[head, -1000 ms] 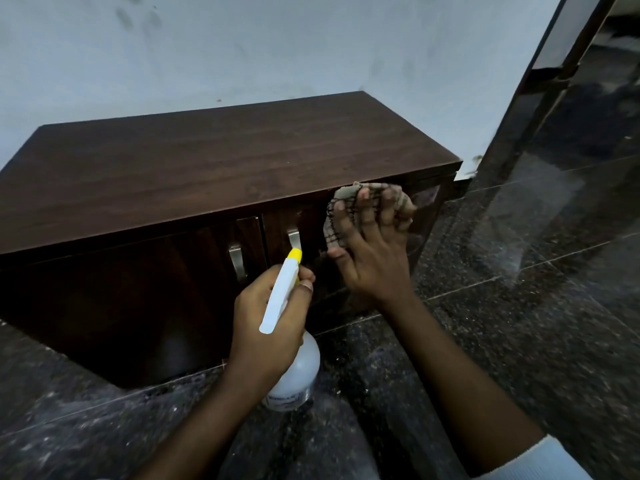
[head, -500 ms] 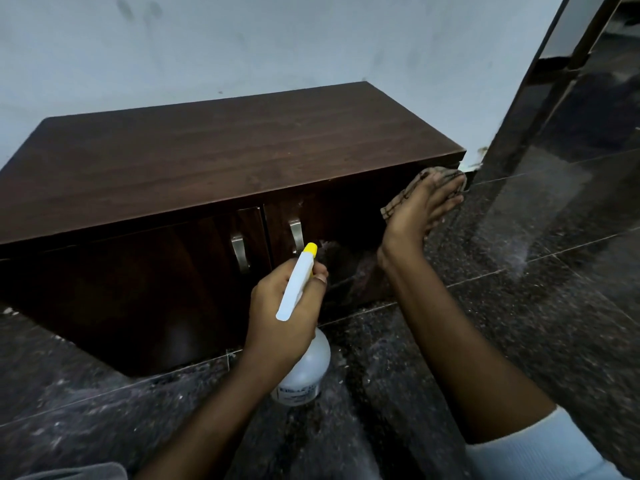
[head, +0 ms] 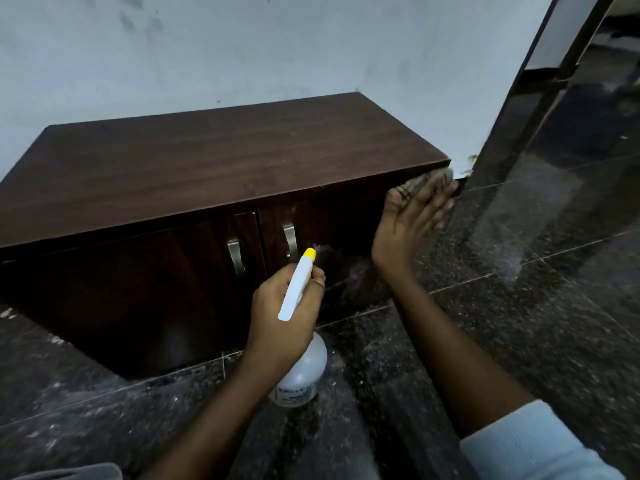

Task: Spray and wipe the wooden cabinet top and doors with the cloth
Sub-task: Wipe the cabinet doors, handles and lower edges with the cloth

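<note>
The spray bottle is gripped in the left hand, nearest. Beyond, the checked cloth is pressed by the straight-fingered right hand against the right door at its upper corner (door wiping is judged underway); a downward sweep is called for next

The right hand is blurred and covers most of the cloth, with only a checked edge showing past its fingertips. The left hand hides the neck of the spray bottle; its label, below that hand, is too small to read.
</note>
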The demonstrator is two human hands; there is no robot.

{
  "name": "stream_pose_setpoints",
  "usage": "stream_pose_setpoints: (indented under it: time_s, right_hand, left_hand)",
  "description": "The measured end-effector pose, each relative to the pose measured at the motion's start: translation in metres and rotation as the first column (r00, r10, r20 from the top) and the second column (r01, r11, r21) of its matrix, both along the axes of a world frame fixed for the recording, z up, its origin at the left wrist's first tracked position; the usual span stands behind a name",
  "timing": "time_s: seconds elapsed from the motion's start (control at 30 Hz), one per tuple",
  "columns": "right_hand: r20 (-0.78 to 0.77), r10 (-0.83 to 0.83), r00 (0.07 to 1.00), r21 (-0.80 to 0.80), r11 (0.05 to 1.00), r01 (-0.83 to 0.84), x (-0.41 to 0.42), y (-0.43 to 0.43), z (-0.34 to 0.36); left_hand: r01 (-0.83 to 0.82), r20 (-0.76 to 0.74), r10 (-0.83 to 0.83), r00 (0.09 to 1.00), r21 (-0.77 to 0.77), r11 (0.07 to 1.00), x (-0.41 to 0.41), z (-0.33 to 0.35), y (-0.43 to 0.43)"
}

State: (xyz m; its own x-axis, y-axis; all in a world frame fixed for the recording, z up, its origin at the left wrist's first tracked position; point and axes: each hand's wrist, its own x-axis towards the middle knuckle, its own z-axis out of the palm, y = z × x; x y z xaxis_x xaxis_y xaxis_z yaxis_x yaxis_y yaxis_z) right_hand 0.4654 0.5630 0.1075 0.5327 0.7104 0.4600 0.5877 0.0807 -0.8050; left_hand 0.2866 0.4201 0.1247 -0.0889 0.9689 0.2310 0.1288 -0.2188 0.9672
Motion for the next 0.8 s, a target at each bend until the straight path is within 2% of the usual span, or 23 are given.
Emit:
stream_pose_setpoints:
  time_s: [0.07, 0.13, 0.17, 0.23, 0.3, 0.33, 0.37, 0.4, 0.43, 0.47, 0.5, 0.53, 0.57, 0.6, 0.67, 0.7, 0.73, 0.8]
  right_hand:
    - [-0.137, 0.0, 0.991, -0.07, 0.997, -0.01, -0.013, -0.009, -0.01]
    - [-0.16, 0.025, 0.987, -0.089, 0.995, -0.04, -0.019, -0.013, -0.009]
    - [-0.095, 0.05, 0.994, -0.083, 0.995, -0.058, -0.023, -0.015, -0.005]
    - [0.21, 0.155, 0.965, -0.029, 0.988, -0.152, -0.039, -0.026, -0.002]
    - [0.51, 0.232, 0.828, -0.011, 0.965, -0.264, -0.051, -0.034, -0.011]
    - [0.566, 0.258, 0.783, -0.024, 0.955, -0.297, -0.051, -0.035, -0.014]
    - [0.564, 0.265, 0.782, -0.021, 0.951, -0.307, -0.047, -0.033, -0.016]
    - [0.494, 0.246, 0.834, 0.004, 0.959, -0.285, -0.043, -0.029, -0.015]
    - [0.32, 0.207, 0.925, 0.048, 0.971, -0.234, -0.04, -0.025, -0.01]
    - [0.076, 0.145, 0.986, 0.071, 0.986, -0.151, -0.037, -0.02, 0.0]
    - [-0.143, 0.075, 0.987, 0.075, 0.995, -0.065, -0.037, -0.014, 0.009]
    - [-0.258, 0.016, 0.966, 0.06, 0.998, 0.0, -0.041, -0.01, 0.016]
    - [-0.259, -0.015, 0.966, 0.041, 0.999, 0.026, -0.047, -0.012, 0.019]
    - [-0.17, 0.009, 0.985, 0.038, 0.999, -0.003, -0.056, -0.018, 0.017]
    - [0.156, 0.167, 0.973, 0.052, 0.983, -0.177, -0.078, -0.038, -0.002]
    - [0.346, 0.254, 0.903, 0.057, 0.955, -0.29, -0.089, -0.048, -0.014]
    - [0.522, 0.314, 0.793, 0.048, 0.917, -0.395, -0.096, -0.056, -0.025]
    - [0.726, 0.329, 0.604, 0.034, 0.86, -0.509, -0.094, -0.057, -0.028]
  left_hand:
    - [-0.014, 0.0, 0.014, 1.0, 0.005, 1.0, 0.002, 0.001, 0.001]
    - [-0.024, 0.0, 0.024, 1.0, 0.022, 0.999, 0.003, 0.0, 0.002]
    - [-0.032, 0.003, 0.032, 0.999, 0.028, 0.999, 0.004, -0.003, 0.002]
    - [-0.052, 0.019, 0.051, 0.999, 0.032, 0.998, 0.005, -0.01, 0.001]
    - [-0.053, 0.022, 0.052, 0.998, 0.044, 0.998, 0.008, -0.017, -0.001]
    - [-0.054, 0.011, 0.054, 0.998, 0.043, 0.998, 0.009, -0.021, -0.003]
    - [-0.058, 0.004, 0.058, 0.998, 0.04, 0.997, 0.01, -0.023, -0.005]
    - [-0.065, 0.005, 0.065, 0.998, 0.035, 0.997, 0.01, -0.025, -0.007]
    - [-0.079, 0.008, 0.079, 0.997, 0.031, 0.996, 0.008, -0.026, -0.009]
    - [-0.098, 0.008, 0.097, 0.995, 0.026, 0.995, 0.006, -0.027, -0.01]
    - [-0.121, 0.009, 0.121, 0.993, 0.021, 0.992, 0.002, -0.028, -0.012]
    - [-0.145, 0.016, 0.145, 0.989, 0.019, 0.989, -0.002, -0.028, -0.014]
    - [-0.168, 0.028, 0.168, 0.985, 0.017, 0.986, -0.005, -0.029, -0.016]
    - [-0.192, 0.037, 0.192, 0.981, 0.015, 0.981, -0.009, -0.029, -0.017]
    - [-0.246, 0.05, 0.245, 0.968, 0.013, 0.969, -0.016, -0.031, -0.019]
    - [-0.27, 0.052, 0.269, 0.962, 0.016, 0.963, -0.018, -0.033, -0.02]
    - [-0.286, 0.048, 0.285, 0.957, 0.019, 0.958, -0.02, -0.034, -0.02]
    - [-0.309, 0.048, 0.308, 0.95, 0.017, 0.951, -0.023, -0.037, -0.023]
